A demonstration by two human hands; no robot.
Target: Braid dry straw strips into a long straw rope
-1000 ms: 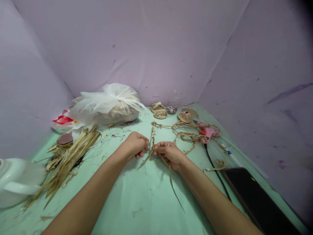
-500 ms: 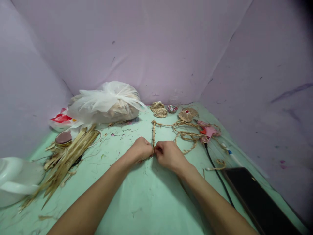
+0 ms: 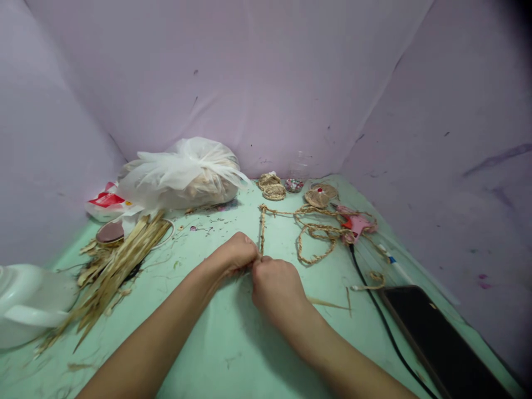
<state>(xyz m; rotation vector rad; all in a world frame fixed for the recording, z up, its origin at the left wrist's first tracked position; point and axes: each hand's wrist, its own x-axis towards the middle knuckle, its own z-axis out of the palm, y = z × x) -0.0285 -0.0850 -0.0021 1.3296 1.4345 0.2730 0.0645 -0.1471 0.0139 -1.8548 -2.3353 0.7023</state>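
With left hand [image 3: 239, 254] and right hand [image 3: 279, 285] curled closed, apparently pinching the near end of tan, twisted plant-fibre cord [image 3: 262, 230] on pale-green worktop [image 3: 233, 338]. Rolling right hand over and nearer than in the earlier frame, likely tightening the twist; now showing straw-coloured flat strip [image 3: 328, 303] right of cord's end.

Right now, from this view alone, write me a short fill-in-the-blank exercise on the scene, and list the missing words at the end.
1. The left hand and right hand meet at the braided cord; the ____ hand is nearer the camera.
2. The dried leaf strips lie on the person's ____ side.
3. The knotted plastic bag is coloured ____.
4. The table covering is coloured ____.

Missing words: right; left; white; green.
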